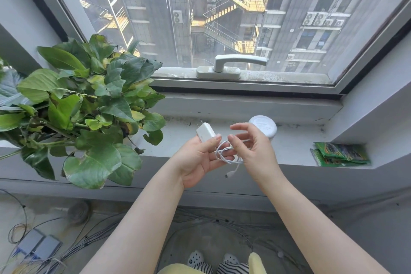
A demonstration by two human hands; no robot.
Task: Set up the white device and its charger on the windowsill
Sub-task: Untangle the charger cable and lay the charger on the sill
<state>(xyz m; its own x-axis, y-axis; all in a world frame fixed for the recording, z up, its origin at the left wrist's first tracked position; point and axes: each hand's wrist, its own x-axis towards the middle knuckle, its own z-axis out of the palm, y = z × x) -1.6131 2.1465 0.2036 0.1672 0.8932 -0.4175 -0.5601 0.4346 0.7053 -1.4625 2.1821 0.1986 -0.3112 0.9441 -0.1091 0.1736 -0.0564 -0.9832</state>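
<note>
The round white device stands on the grey windowsill, just behind my right hand. My left hand holds the white charger block between thumb and fingers, its prongs pointing up and left. A thin white cable loops between both hands, and its plug end dangles below them. My right hand pinches a loop of that cable, its upper fingers spread toward the charger.
A leafy green potted plant fills the sill's left side. Two green packets lie at the sill's right end. The window handle sits above the sill. Cables and grey boxes lie on the floor below.
</note>
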